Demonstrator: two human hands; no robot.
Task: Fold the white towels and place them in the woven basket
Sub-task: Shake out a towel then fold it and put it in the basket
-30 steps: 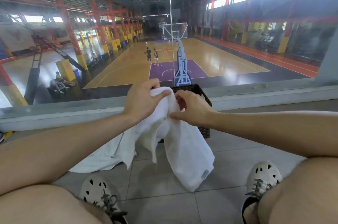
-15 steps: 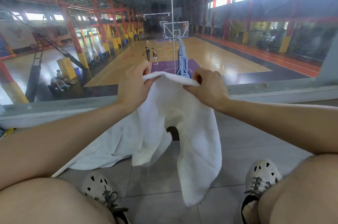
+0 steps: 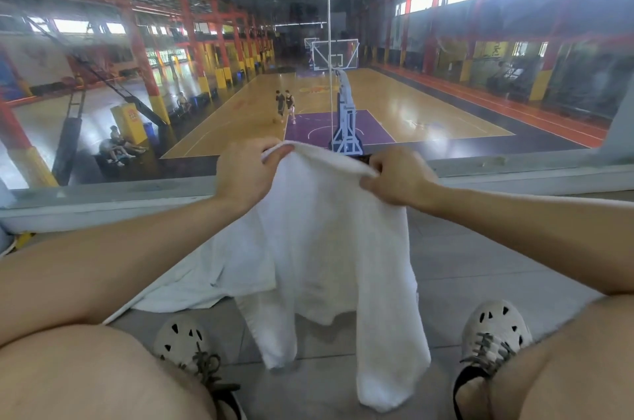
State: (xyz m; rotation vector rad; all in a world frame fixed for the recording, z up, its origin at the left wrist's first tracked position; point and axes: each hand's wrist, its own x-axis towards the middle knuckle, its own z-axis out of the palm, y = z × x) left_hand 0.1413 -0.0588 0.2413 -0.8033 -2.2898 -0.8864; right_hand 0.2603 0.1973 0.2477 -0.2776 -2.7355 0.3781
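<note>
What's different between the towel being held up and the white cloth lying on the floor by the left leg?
The held towel hangs in the air, pinched at its top edge by the left hand and right hand; the floor cloth lies spread on the tiles, untouched. The held towel looks thick and fluffy; the floor cloth looks thinner and smoother. Both are white and unfolded.
</note>
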